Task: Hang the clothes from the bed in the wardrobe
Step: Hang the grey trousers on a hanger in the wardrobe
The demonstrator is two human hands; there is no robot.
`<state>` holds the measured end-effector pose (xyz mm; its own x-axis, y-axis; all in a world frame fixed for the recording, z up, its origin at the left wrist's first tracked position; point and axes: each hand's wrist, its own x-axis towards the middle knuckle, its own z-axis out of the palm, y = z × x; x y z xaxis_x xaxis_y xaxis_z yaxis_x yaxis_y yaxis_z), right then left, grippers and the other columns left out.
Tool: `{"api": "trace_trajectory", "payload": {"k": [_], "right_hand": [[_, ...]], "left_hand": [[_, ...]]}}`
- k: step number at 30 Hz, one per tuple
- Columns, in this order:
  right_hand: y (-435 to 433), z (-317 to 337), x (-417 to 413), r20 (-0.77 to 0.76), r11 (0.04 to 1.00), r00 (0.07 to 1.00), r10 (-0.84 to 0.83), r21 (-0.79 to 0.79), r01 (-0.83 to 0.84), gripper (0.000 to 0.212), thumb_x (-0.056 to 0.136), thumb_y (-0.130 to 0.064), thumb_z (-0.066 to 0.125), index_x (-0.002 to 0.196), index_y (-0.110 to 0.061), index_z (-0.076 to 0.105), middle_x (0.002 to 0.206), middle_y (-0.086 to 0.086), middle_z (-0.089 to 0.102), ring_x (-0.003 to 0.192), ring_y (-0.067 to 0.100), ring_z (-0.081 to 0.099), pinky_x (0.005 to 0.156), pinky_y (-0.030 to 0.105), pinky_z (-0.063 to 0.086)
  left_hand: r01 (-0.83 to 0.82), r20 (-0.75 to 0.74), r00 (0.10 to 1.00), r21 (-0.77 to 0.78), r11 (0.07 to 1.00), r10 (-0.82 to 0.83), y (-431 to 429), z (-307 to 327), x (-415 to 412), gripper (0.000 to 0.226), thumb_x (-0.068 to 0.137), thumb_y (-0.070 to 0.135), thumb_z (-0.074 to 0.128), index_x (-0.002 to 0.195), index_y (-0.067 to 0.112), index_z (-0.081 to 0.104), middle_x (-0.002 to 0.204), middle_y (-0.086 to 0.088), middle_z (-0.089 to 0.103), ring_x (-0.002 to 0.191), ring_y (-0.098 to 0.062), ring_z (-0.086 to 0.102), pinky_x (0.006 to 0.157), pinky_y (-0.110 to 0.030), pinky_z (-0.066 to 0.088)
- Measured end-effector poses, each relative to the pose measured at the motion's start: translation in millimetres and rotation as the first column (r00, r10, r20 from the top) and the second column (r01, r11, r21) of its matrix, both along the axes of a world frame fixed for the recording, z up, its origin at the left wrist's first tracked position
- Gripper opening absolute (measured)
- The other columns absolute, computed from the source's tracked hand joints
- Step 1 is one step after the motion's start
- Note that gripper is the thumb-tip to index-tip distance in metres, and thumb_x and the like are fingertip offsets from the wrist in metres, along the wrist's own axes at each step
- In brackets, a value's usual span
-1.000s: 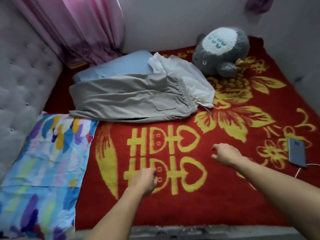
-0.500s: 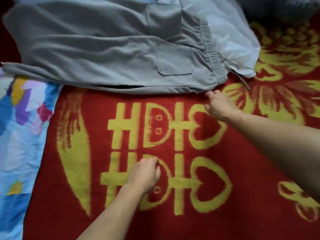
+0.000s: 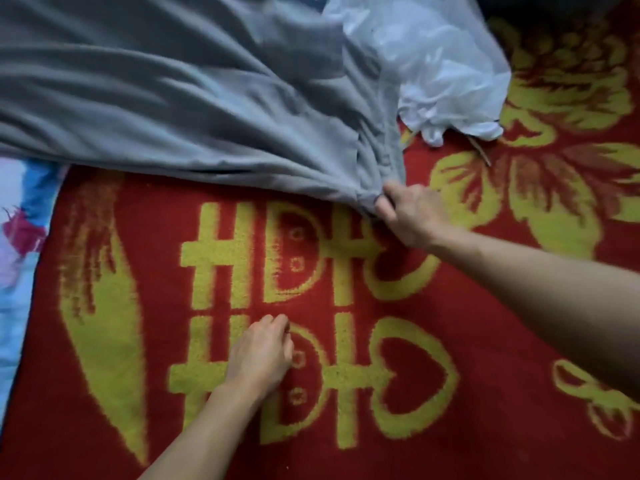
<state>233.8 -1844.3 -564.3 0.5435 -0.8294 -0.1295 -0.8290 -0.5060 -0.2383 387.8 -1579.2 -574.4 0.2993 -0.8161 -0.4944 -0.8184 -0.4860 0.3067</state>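
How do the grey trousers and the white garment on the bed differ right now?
The grey trousers are opaque and dull; the white garment looks thin and slightly shiny. The right hand grips the grey trousers at one bunched end; no hand touches the white garment. The grey trousers fill more of the view than the white garment. Both lie on the red blanket.

Two hands (left hand (image 3: 259, 355), right hand (image 3: 412, 213)), one grey garment (image 3: 173, 98), one white garment (image 3: 433, 64), one red blanket (image 3: 450, 445), one patterned pillow (image 3: 17, 271).

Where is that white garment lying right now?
In the head view's upper right, the white garment lies on the red blanket, right beside the grey trousers.
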Motion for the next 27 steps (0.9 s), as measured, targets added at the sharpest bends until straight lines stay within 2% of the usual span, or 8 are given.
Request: {"api": "trace_trajectory", "payload": {"k": [5,9,11,14,17,20,22,27], "right_hand": [[143,11,-51,-0.015,0.930,0.987,0.158,0.339,-0.144,0.052,0.080,-0.059,0.020,0.091,-0.019,0.052,0.090,0.014,0.067,0.087,0.037,0.063,0.064,0.038,0.040],[225,18,-79,0.018,0.668,0.955,0.295,0.711,-0.219,0.043,0.091,-0.059,0.037,0.095,-0.020,0.054,0.098,0.006,0.065,0.095,0.029,0.060,0.069,0.035,0.039],[222,20,-83,0.055,0.607,0.965,0.257,0.768,-0.206,0.050,0.088,-0.065,0.041,0.096,-0.019,0.059,0.093,0.001,0.066,0.090,0.022,0.061,0.070,0.031,0.043],[173,11,-78,0.123,0.831,0.985,0.122,0.529,-0.169,0.037,0.091,-0.051,0.051,0.088,-0.017,0.064,0.086,0.000,0.066,0.084,0.020,0.062,0.067,0.031,0.040],[98,3,-52,0.206,0.981,0.978,-0.021,0.195,-0.021,0.020,0.089,-0.028,0.059,0.103,-0.016,0.066,0.102,0.004,0.064,0.100,0.026,0.060,0.074,0.034,0.046],[36,-2,-17,0.126,0.985,0.992,-0.016,0.172,-0.006,0.048,0.090,-0.032,0.058,0.135,-0.019,0.047,0.136,0.006,0.048,0.126,0.025,0.045,0.096,0.039,0.044],[23,-8,-3,-0.032,0.967,0.997,0.066,0.250,-0.056,0.059,0.090,-0.038,0.059,0.142,-0.020,0.036,0.142,0.008,0.043,0.128,0.028,0.043,0.097,0.041,0.043],[54,-16,-16,-0.041,0.975,0.994,0.106,0.198,-0.095,0.026,0.088,-0.017,0.048,0.114,-0.015,0.047,0.106,0.016,0.059,0.097,0.038,0.058,0.069,0.036,0.038]], "left_hand": [[-0.080,0.049,0.995,-0.037,0.996,0.082,2,39,3,0.013,0.092,0.029,0.048,0.095,0.018,0.056,0.095,0.000,0.061,0.094,-0.027,0.062,0.072,-0.037,0.045],[-0.113,0.072,0.991,-0.003,0.994,0.113,14,51,-3,0.013,0.092,0.029,0.047,0.082,0.021,0.048,0.095,-0.002,0.064,0.095,-0.027,0.061,0.068,-0.036,0.041],[-0.113,0.095,0.989,-0.017,0.993,0.114,20,48,-9,0.011,0.091,0.027,0.050,0.084,0.019,0.054,0.092,-0.001,0.064,0.092,-0.025,0.062,0.070,-0.037,0.044],[-0.036,0.069,0.997,-0.122,0.992,0.045,26,33,-37,0.009,0.080,0.024,0.057,0.072,0.019,0.057,0.071,0.002,0.062,0.070,-0.021,0.064,0.056,-0.032,0.045],[0.080,0.077,0.995,-0.179,0.981,-0.067,28,10,-90,0.022,0.074,0.045,0.045,0.068,0.025,0.053,0.064,0.006,0.056,0.058,-0.016,0.061,0.046,-0.028,0.044],[-0.001,0.090,0.996,-0.061,0.998,0.007,28,-11,-144,0.057,0.065,0.076,0.043,0.086,0.026,0.059,0.080,0.002,0.058,0.075,-0.022,0.059,0.062,-0.037,0.050],[-0.082,0.117,0.990,0.016,0.997,0.079,26,-20,-165,0.073,0.055,0.081,0.053,0.096,0.021,0.059,0.087,-0.004,0.057,0.082,-0.026,0.056,0.071,-0.044,0.047],[-0.169,0.172,0.971,-0.002,0.986,0.167,22,-25,-169,0.046,0.055,0.037,0.079,0.092,0.017,0.059,0.089,-0.006,0.058,0.085,-0.027,0.057,0.074,-0.044,0.045]]}}
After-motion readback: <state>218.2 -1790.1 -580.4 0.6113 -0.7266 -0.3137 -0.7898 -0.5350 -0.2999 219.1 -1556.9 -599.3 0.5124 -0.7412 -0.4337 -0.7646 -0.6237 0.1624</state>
